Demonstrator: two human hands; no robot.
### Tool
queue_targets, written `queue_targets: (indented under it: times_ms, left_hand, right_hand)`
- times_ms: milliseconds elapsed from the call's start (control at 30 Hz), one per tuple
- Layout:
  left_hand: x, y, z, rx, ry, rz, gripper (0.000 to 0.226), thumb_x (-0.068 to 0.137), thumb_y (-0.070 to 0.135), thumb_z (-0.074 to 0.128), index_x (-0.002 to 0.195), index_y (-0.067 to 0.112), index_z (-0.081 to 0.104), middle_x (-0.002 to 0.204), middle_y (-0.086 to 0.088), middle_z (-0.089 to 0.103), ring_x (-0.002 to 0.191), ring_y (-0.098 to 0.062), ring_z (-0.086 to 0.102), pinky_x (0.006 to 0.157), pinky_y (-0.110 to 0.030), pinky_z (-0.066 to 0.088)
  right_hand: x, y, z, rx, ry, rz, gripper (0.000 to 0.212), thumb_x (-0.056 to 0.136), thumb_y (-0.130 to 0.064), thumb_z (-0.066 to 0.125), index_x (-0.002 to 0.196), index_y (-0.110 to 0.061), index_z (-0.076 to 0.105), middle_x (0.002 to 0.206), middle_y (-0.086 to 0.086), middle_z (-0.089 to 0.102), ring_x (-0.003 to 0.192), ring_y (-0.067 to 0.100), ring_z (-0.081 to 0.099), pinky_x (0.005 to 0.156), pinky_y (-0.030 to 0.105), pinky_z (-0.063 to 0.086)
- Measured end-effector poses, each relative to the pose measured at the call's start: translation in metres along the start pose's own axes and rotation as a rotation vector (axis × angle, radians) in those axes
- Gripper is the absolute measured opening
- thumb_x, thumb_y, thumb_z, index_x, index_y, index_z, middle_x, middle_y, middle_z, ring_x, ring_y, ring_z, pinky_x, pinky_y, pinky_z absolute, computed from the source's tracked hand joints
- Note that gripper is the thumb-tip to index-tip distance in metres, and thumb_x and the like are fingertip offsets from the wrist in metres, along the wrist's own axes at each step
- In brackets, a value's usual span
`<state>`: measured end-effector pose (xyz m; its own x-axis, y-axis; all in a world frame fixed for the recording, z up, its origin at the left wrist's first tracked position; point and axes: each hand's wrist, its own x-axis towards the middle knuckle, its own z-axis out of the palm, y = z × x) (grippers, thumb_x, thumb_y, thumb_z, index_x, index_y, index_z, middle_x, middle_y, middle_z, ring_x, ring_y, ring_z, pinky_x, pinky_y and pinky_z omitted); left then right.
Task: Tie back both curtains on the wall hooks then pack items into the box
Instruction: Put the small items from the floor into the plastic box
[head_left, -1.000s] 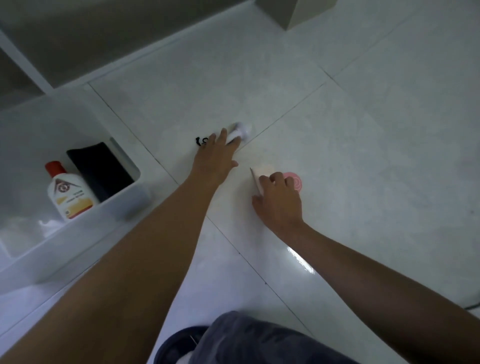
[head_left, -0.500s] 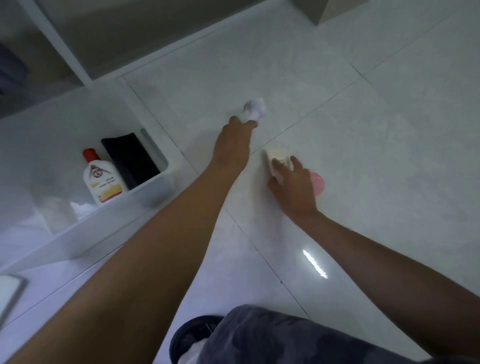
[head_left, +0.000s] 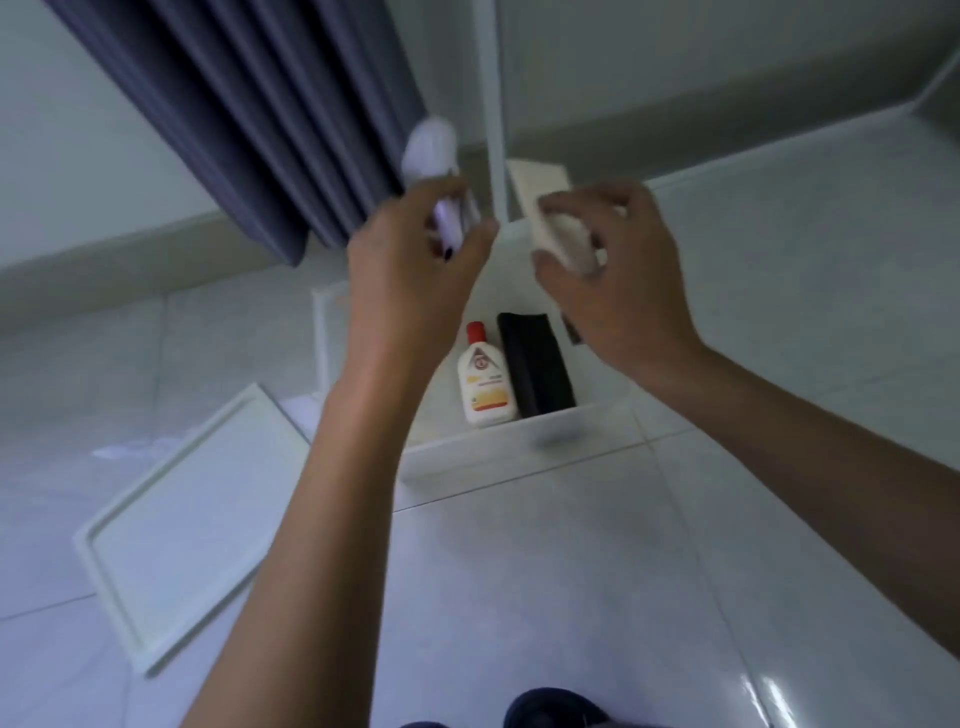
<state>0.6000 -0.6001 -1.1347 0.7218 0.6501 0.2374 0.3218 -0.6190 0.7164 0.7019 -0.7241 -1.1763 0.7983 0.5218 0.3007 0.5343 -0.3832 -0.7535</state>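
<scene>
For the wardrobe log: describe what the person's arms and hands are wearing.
Nothing shows on either arm: the left hand and right hand are bare, without gloves, rings, a watch or bracelets, and both forearms are uncovered to the frame edge, with no sleeve in view.

Pale glossy tiled floor (head_left: 597, 597), thin grout lines, bright glare patch at lower right. Directly on it: translucent white plastic box (head_left: 498, 441), open-topped, near the wall; flat white rectangular lid (head_left: 176, 525), raised rim, lying to the left of the box, just beside it. Hem of grey-blue pleated curtain (head_left: 270, 223) hanging close above floor behind the box; contact not discernible.
</scene>
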Motion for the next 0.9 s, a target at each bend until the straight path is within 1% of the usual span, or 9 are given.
queue_targets:
  times_ms: [100, 267, 333, 400, 433, 567, 667, 800, 900]
  left_hand:
    - [-0.021, -0.037, -0.020, 0.092, -0.103, -0.172, 0.029, 0.082, 0.036, 0.069, 0.110, 0.027, 0.066, 0.087, 0.005, 0.066, 0.079, -0.010, 0.064, 0.059, -0.017, 0.042]
    - [-0.032, -0.083, -0.012, 0.298, -0.329, -0.322, 0.027, 0.085, 0.029, 0.067, 0.106, 0.012, 0.067, 0.100, -0.009, 0.066, 0.093, -0.026, 0.059, 0.068, -0.020, 0.034]
    - [-0.029, -0.096, -0.003, 0.339, -0.427, -0.342, 0.022, 0.086, 0.027, 0.065, 0.101, 0.011, 0.066, 0.100, -0.011, 0.064, 0.083, -0.026, 0.057, 0.063, -0.019, 0.036]
    - [-0.023, -0.108, 0.008, 0.390, -0.486, -0.334, 0.012, 0.086, 0.023, 0.062, 0.088, 0.012, 0.059, 0.092, -0.011, 0.060, 0.072, -0.025, 0.055, 0.053, -0.017, 0.033]
    - [-0.019, -0.113, 0.014, 0.420, -0.500, -0.331, 0.012, 0.086, 0.023, 0.061, 0.088, 0.011, 0.058, 0.092, -0.011, 0.059, 0.076, -0.027, 0.056, 0.056, -0.018, 0.033]
    - [-0.010, -0.132, 0.033, 0.522, -0.611, -0.367, 0.031, 0.089, 0.027, 0.059, 0.112, 0.007, 0.057, 0.110, -0.011, 0.062, 0.100, -0.028, 0.057, 0.071, -0.028, 0.040]
    - [-0.010, -0.141, 0.040, 0.559, -0.677, -0.366, 0.028, 0.089, 0.016, 0.056, 0.115, 0.007, 0.059, 0.112, -0.012, 0.061, 0.105, -0.026, 0.056, 0.073, -0.027, 0.040]
    - [-0.016, -0.147, 0.041, 0.602, -0.718, -0.374, 0.027, 0.085, 0.006, 0.052, 0.112, 0.003, 0.056, 0.114, -0.016, 0.058, 0.110, -0.032, 0.053, 0.077, -0.032, 0.040]
    - [-0.018, -0.148, 0.044, 0.570, -0.714, -0.399, 0.018, 0.086, 0.007, 0.049, 0.103, 0.003, 0.054, 0.107, -0.017, 0.059, 0.097, -0.031, 0.053, 0.071, -0.031, 0.037]
  right_hand:
    - [-0.002, -0.016, 0.038, -0.064, -0.302, 0.022, 0.033, 0.078, -0.031, 0.069, 0.111, -0.029, 0.061, 0.115, 0.000, 0.048, 0.092, 0.017, 0.055, 0.079, 0.029, 0.045]
    - [-0.013, -0.007, 0.090, -0.262, -0.655, 0.044, 0.022, 0.077, -0.030, 0.067, 0.093, -0.024, 0.054, 0.104, 0.002, 0.045, 0.078, 0.021, 0.056, 0.069, 0.031, 0.044]
    - [-0.008, -0.004, 0.107, -0.313, -0.730, 0.073, 0.020, 0.077, -0.030, 0.068, 0.088, -0.023, 0.053, 0.105, 0.003, 0.045, 0.073, 0.020, 0.056, 0.068, 0.031, 0.046]
    - [-0.003, -0.003, 0.121, -0.340, -0.771, 0.100, 0.022, 0.077, -0.034, 0.071, 0.083, -0.024, 0.052, 0.105, 0.003, 0.044, 0.072, 0.019, 0.055, 0.066, 0.031, 0.045]
    - [-0.001, -0.002, 0.127, -0.353, -0.778, 0.099, 0.024, 0.077, -0.037, 0.072, 0.082, -0.024, 0.052, 0.106, 0.004, 0.043, 0.071, 0.020, 0.055, 0.065, 0.031, 0.045]
    - [0.003, 0.003, 0.147, -0.387, -0.792, 0.099, 0.027, 0.078, -0.038, 0.073, 0.086, -0.021, 0.054, 0.109, 0.006, 0.042, 0.072, 0.021, 0.053, 0.062, 0.030, 0.042]
    - [0.002, 0.007, 0.155, -0.410, -0.778, 0.085, 0.029, 0.079, -0.043, 0.071, 0.088, -0.020, 0.057, 0.107, 0.005, 0.040, 0.077, 0.023, 0.053, 0.067, 0.032, 0.042]
    - [-0.003, 0.015, 0.159, -0.435, -0.754, 0.056, 0.022, 0.084, -0.030, 0.067, 0.097, -0.013, 0.068, 0.116, 0.013, 0.047, 0.096, 0.029, 0.056, 0.076, 0.030, 0.043]
    - [0.001, 0.016, 0.157, -0.413, -0.788, 0.038, 0.028, 0.082, -0.024, 0.069, 0.107, -0.012, 0.068, 0.124, 0.014, 0.043, 0.101, 0.028, 0.056, 0.084, 0.032, 0.048]
